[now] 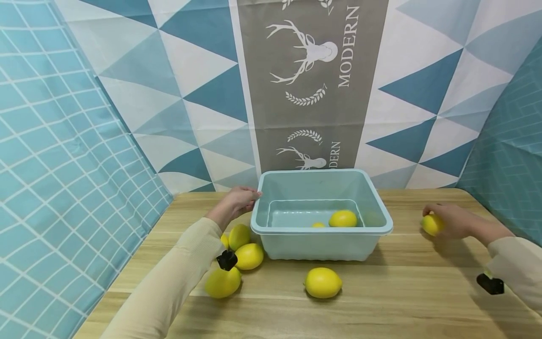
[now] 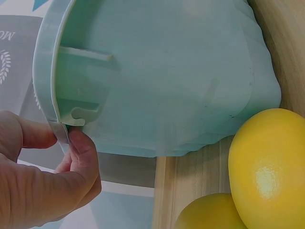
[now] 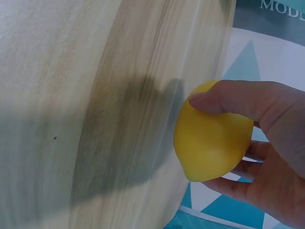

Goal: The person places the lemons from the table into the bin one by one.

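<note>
My left hand (image 1: 238,202) pinches the rim of a light blue-green plastic tub (image 1: 322,245) at its left end; the left wrist view shows thumb and fingers (image 2: 83,155) gripping the lip at a corner. Over at the right of the table, my right hand (image 1: 453,221) holds a yellow lemon (image 3: 212,136), thumb on one side and fingers round the other. Inside the tub lie a lemon (image 1: 343,218) and the top of another lemon (image 1: 318,225), mostly hidden by the front wall. One lemon (image 1: 323,283) rests on the table in front of the tub.
Several lemons (image 1: 249,256) cluster left of the tub, partly behind my left forearm. The wooden table (image 1: 402,301) ends at a patterned cloth backdrop (image 1: 203,89), with blue-tiled cloth (image 1: 63,165) along the left and a teal cloth (image 1: 508,141) at the right.
</note>
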`<state>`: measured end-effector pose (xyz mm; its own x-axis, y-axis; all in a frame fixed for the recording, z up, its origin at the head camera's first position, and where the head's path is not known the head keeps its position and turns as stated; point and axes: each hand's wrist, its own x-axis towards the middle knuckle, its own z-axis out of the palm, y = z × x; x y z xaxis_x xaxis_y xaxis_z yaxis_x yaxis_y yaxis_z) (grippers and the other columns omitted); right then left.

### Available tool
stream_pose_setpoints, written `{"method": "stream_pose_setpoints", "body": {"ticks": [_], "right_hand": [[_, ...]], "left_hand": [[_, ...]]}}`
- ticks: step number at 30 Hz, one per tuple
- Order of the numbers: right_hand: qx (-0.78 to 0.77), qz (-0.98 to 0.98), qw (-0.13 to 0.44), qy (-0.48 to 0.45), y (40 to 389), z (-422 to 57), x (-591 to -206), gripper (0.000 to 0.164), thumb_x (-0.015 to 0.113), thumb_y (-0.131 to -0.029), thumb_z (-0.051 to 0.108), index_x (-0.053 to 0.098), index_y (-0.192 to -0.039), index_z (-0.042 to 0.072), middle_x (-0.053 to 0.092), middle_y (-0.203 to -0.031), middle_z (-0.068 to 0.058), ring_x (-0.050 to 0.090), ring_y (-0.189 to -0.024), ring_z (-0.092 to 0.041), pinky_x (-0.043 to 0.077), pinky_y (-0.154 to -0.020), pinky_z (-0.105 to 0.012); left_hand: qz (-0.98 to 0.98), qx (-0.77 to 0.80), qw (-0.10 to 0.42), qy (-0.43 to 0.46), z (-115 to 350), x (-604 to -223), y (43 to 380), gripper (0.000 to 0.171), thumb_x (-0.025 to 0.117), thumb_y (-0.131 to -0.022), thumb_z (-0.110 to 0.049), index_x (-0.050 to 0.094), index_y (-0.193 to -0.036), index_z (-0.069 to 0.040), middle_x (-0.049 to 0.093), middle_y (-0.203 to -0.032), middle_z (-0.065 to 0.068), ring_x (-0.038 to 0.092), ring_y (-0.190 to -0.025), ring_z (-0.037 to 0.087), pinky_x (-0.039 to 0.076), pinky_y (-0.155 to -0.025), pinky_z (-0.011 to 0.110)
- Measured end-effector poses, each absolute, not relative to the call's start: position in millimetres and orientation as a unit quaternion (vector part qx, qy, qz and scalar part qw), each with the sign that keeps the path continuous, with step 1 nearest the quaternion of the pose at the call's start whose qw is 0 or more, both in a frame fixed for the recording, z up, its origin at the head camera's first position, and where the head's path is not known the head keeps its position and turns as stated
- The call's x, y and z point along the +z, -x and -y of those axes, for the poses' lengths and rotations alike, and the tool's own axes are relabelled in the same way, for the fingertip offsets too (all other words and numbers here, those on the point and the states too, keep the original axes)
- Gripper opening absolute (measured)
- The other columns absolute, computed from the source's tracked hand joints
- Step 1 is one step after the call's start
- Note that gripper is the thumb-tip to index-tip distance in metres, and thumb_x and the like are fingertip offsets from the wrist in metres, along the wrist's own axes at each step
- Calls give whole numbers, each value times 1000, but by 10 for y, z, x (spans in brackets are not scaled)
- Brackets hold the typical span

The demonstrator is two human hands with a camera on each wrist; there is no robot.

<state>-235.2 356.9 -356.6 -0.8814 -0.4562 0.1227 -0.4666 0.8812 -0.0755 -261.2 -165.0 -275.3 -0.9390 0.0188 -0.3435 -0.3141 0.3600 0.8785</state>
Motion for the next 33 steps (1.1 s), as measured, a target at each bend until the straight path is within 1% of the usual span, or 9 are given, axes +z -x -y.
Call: {"method": "stream_pose_setpoints", "body": {"ticks": [6,10,14,19,22,25,33], "right_hand": [[48,968,52,-242,2379,-3519,-3526,48,86,-61,17,59,-98,3,60,-90,-8,50,-76,-17,47,-66,-35],[46,968,46,-243,2394,-3493,-3488,48,84,-60,11,58,-99,2,59,-89,-10,50,-76,-19,49,-67,-38],[50,968,40,-244,2378,-3452,-3452,48,84,-59,8,58,-99,2,58,-89,-9,50,-77,-19,50,-69,-39],[47,964,52,-257,2360,-3391,-3404,49,85,-59,7,58,-99,3,57,-89,-9,50,-78,-18,51,-68,-38],[45,963,52,-259,2359,-3363,-3359,50,86,-58,6,57,-99,2,57,-90,-9,50,-78,-17,53,-69,-39],[42,963,56,-261,2357,-3334,-3318,51,86,-58,5,58,-101,2,56,-90,-9,50,-78,-17,52,-68,-38],[26,958,84,-274,2355,-3260,-3247,54,87,-55,6,59,-101,3,57,-90,-8,50,-79,-19,50,-69,-39]], "left_hand": [[-812,557,150,89,1644,-2744,2622,36,51,-100,-15,51,-130,3,52,-104,7,48,-79,11,47,-66,15],[-813,555,150,88,1644,-2739,2624,37,51,-100,-16,51,-131,3,53,-107,9,49,-81,12,48,-67,14],[-812,557,152,91,1645,-2747,2619,37,51,-100,-16,51,-131,2,53,-109,9,50,-82,12,49,-67,14],[-813,555,148,90,1645,-2752,2618,35,51,-100,-16,52,-129,2,53,-105,8,49,-80,11,48,-65,14],[-814,555,148,87,1645,-2752,2622,36,50,-100,-16,52,-130,2,54,-106,8,50,-80,11,48,-66,14],[-814,555,149,86,1647,-2752,2624,37,51,-100,-17,51,-132,2,54,-110,9,51,-83,11,49,-67,14],[-813,555,152,90,1636,-2751,2621,37,51,-100,-16,51,-132,2,53,-109,9,50,-83,12,48,-69,15]]}}
